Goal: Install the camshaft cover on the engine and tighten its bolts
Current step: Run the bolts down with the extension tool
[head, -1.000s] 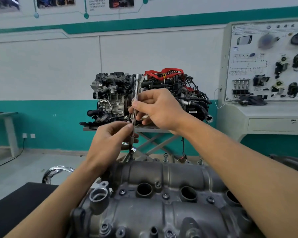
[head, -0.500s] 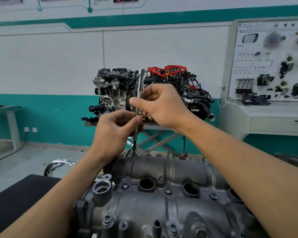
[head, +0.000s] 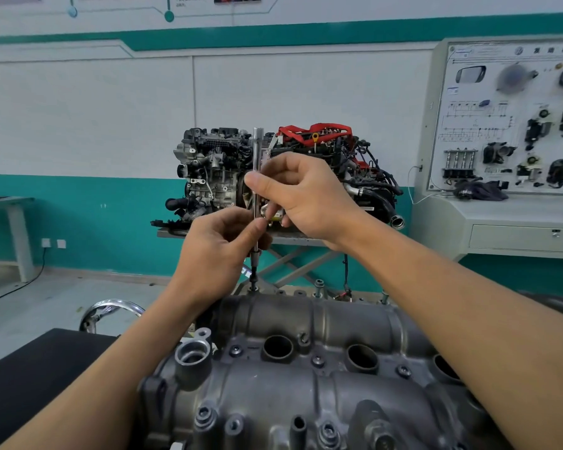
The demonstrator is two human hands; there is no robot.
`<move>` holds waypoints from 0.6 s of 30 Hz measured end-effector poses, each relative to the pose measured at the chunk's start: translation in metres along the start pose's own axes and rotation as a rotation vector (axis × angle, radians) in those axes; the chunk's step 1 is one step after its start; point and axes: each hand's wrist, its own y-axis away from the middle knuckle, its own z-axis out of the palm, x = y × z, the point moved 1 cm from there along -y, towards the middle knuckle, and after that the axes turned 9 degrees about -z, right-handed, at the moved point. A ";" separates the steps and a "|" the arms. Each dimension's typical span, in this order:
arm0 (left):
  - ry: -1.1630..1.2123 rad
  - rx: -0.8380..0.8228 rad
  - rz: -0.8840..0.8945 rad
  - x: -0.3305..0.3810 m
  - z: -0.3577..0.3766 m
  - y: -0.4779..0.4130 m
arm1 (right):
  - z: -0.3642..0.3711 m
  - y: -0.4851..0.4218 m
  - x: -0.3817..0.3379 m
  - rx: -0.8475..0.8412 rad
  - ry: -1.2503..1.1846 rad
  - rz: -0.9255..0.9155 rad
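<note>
A grey cast-metal camshaft cover (head: 306,384) fills the lower middle of the view, lying lengthwise from left to right. It has round dark wells along its middle and a pale open tube neck at its left end. Small dark hex bolts (head: 235,350) sit in bosses across its top and along its near edge.

A long slim bright-metal driver (head: 256,141) stands upright over the far edge of the cover, towards the left end. Its dark tip meets a small bolt head (head: 253,289) there.

The left hand (head: 215,251) is low on the shaft, and its grip pinches the shaft between thumb and forefinger. The right hand (head: 306,196) is just above it. Its thumb tip is pressed to the shaft and its fingers curl round behind, so this grip is also closed on the driver. The two hands almost touch, and the top of the driver stands clear above them.

Behind, well apart, a complete car engine with red hoses (head: 215,170) rests on a grey scissor-leg stand (head: 293,264) against the white and teal wall. A pale training panel with mounted car parts (head: 514,118) stands at the right. A chromed ring (head: 111,306) and a flat black surface (head: 39,362) lie left of the cover.
</note>
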 end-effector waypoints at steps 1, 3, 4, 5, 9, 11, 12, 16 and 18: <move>-0.015 -0.012 0.003 0.000 0.001 0.000 | 0.000 0.000 -0.001 -0.032 -0.004 0.008; -0.019 -0.052 0.000 0.000 0.001 0.000 | 0.000 0.001 -0.004 -0.084 0.004 0.030; -0.010 -0.072 -0.006 0.000 0.002 0.000 | 0.001 0.001 -0.004 -0.095 0.007 0.039; 0.000 -0.086 -0.012 0.000 0.002 0.001 | 0.002 0.002 -0.004 -0.091 0.009 0.043; 0.018 -0.072 0.019 0.001 0.001 0.000 | 0.002 0.002 -0.001 0.031 0.021 0.015; 0.091 -0.035 0.011 0.001 0.000 0.000 | 0.002 0.002 0.000 0.031 0.004 0.021; 0.139 -0.031 -0.009 0.001 -0.001 0.000 | 0.002 0.002 -0.001 0.009 -0.001 0.037; 0.148 -0.108 -0.074 -0.003 -0.002 0.000 | 0.001 0.000 -0.003 -0.087 0.022 0.069; 0.141 -0.140 -0.081 -0.003 -0.001 -0.001 | 0.001 0.000 -0.002 -0.067 0.018 0.065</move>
